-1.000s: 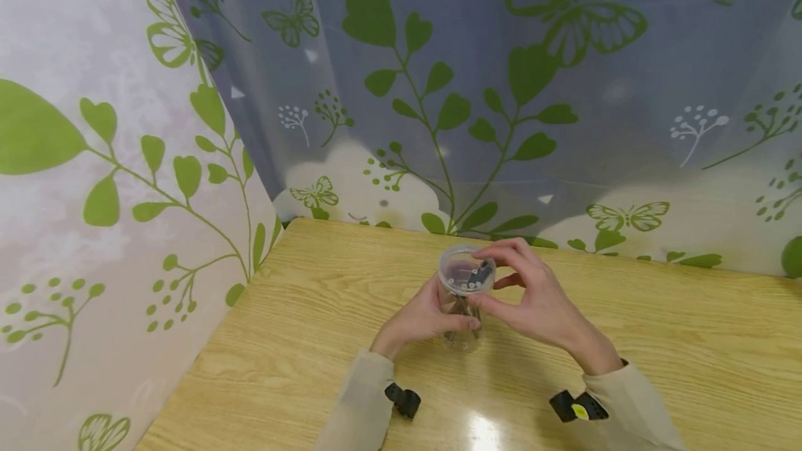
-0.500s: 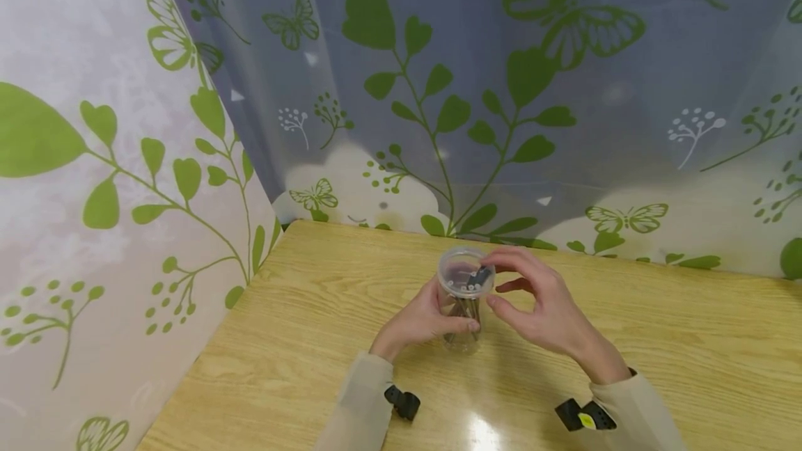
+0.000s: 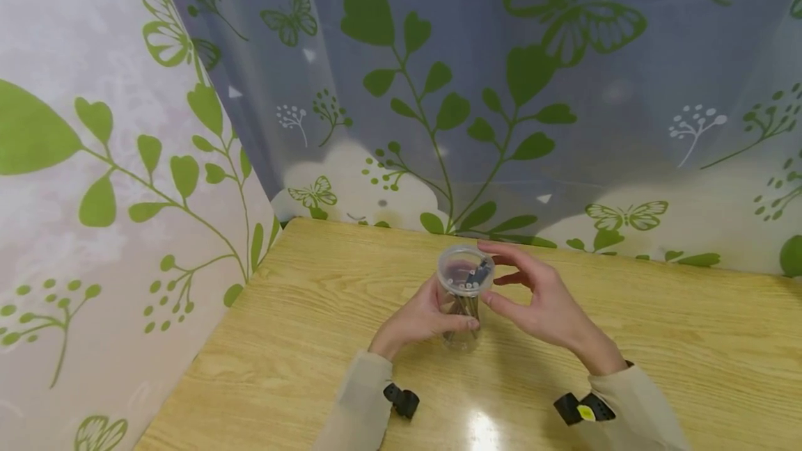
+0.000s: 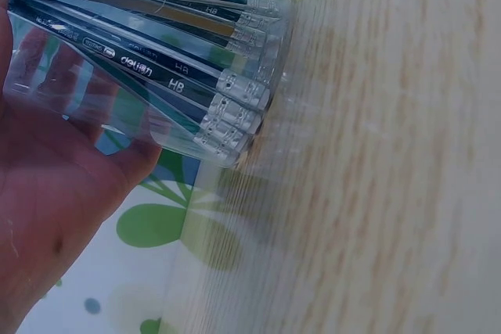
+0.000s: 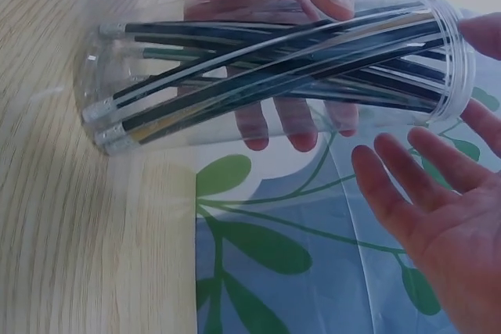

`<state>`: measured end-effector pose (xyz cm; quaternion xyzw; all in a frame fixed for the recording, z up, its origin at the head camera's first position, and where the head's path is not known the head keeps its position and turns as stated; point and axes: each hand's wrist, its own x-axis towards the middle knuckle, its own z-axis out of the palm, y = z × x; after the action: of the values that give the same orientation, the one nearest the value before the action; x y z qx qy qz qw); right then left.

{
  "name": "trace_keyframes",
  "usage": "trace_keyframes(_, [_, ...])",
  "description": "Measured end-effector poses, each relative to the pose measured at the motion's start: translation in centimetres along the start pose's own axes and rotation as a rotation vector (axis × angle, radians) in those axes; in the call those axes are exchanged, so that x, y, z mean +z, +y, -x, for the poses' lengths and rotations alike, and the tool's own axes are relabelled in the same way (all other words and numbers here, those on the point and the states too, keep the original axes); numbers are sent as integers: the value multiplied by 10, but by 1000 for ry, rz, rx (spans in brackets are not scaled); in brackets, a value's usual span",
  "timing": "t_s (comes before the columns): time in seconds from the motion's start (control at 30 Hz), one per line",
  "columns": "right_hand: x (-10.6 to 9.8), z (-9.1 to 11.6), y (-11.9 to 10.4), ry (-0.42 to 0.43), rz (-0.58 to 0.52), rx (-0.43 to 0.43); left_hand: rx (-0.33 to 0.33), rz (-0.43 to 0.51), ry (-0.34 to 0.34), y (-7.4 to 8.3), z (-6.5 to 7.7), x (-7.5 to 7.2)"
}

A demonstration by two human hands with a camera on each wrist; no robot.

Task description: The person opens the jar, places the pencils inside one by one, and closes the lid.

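A clear plastic jar [image 3: 460,341] of dark pencils [image 5: 270,76], some marked HB, stands upright in the head view, over the table. My left hand [image 3: 413,319] is wrapped around its body, thumb in front. In the left wrist view the pencils' metal ferrule ends [image 4: 239,91] lie at the jar's bottom. A clear round lid [image 3: 460,263] covers the top. At its right rim my right hand [image 3: 541,305] grips with thumb and index finger; the other fingers are spread below the rim in the right wrist view. Whether the lid is loose I cannot tell.
The wood-grain table [image 3: 301,367] reaches back to a blue-grey curtain [image 3: 401,159] printed with green leaves. At the left hangs a pale leaf-printed sheet [image 3: 63,228]. Black wrist bands [image 3: 584,409] sit on both sleeves.
My right thumb and fingers moved off the lid slightly to the right, then came back to its rim. The left hand has kept its hold on the jar.
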<state>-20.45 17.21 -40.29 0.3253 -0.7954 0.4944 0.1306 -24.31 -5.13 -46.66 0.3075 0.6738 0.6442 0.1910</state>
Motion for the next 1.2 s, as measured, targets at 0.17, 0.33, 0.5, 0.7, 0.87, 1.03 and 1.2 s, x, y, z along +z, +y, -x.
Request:
trace_keyframes(0.17, [1,-4,2,-52,-35,-13,-1,7,-4,1,-1,0])
trace_keyframes(0.33, [2,-5,3,-40,-56,-20,-8,19,2,2,0,1])
trace_keyframes(0.5, [7,-8,1,28,-11,-5,-11,19,6,0,0,0])
trace_keyframes(0.7, [13,-10,-3,61,2,28,-14,8,4,1,0,1])
trace_keyframes(0.87, [13,-8,-1,58,-4,9,-15,6,4,1,1,1])
trace_keyframes(1.03, [11,-6,1,26,-31,-6,-22,21,-6,1,2,0])
trace_keyframes(1.2, [7,-5,-2,-27,-32,22,-14,28,-6,1,2,0])
